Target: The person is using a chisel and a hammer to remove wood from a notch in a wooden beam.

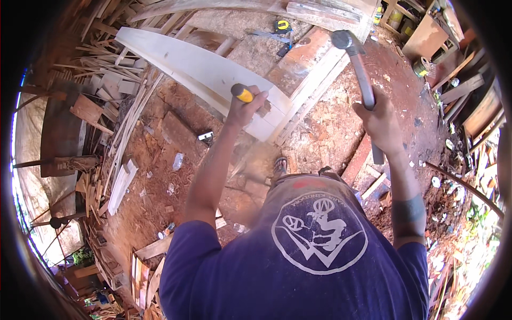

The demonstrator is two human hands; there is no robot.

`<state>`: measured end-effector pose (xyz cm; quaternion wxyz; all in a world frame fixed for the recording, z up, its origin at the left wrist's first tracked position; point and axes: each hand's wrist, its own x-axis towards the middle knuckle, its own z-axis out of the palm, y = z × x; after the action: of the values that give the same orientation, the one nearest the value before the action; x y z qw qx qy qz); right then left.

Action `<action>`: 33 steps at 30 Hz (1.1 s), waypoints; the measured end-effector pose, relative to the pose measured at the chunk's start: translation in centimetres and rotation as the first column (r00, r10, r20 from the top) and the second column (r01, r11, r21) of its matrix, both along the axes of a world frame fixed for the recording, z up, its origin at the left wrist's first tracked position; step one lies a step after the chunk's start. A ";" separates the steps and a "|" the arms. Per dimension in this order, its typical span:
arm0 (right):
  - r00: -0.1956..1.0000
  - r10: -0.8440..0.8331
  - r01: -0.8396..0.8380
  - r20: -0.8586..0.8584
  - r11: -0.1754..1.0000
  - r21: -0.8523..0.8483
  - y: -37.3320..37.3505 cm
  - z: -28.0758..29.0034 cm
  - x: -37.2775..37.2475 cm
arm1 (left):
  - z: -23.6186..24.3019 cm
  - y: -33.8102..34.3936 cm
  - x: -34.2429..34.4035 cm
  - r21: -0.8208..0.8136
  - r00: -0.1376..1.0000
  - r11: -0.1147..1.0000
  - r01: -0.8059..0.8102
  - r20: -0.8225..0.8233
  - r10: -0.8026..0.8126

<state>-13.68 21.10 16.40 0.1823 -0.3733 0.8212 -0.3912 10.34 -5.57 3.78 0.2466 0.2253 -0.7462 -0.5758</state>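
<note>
My left hand (246, 111) is closed around the yellow and black handle of a chisel (244, 94). Its blade is hidden below my fist. Beneath that hand lies a long pale wooden board (197, 66), with pencil-like lines across its near end and a darker cut patch (264, 109) beside my fingers. My right hand (383, 124) grips a hammer (364, 80) by its grey shaft. The hammer's head is raised up and to the right of the board, apart from the chisel.
Beyond the board, a yellow tape measure (282, 25) rests on a timber surface. Scrap wood (114, 80) is heaped at the left. Planks (469, 88) and a can (421, 67) stand at the right. Wood chips litter the reddish dirt floor (154, 186). A small metal-and-black object (205, 136) lies left of my forearm.
</note>
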 end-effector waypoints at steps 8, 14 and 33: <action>0.974 0.178 -0.190 -0.141 0.979 -0.077 -1.3 3.4 1.6 | 0.9 0.1 -1.4 -0.066 1.000 0.998 -0.008 -0.016 0.006; 0.985 0.097 -0.155 -0.141 0.856 -0.493 -4.1 13.0 3.4 | 0.5 -0.1 -0.3 -0.099 0.999 0.994 -0.052 -0.010 0.051; 0.799 0.454 -0.437 -0.393 0.889 0.138 -6.6 -2.0 4.5 | 1.7 0.8 -1.5 0.036 0.990 0.999 -0.037 0.140 0.032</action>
<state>-9.17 14.53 14.38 0.0979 -0.6265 0.7375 -0.2323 8.81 -4.80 5.48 0.1992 0.2827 -0.7463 -0.5687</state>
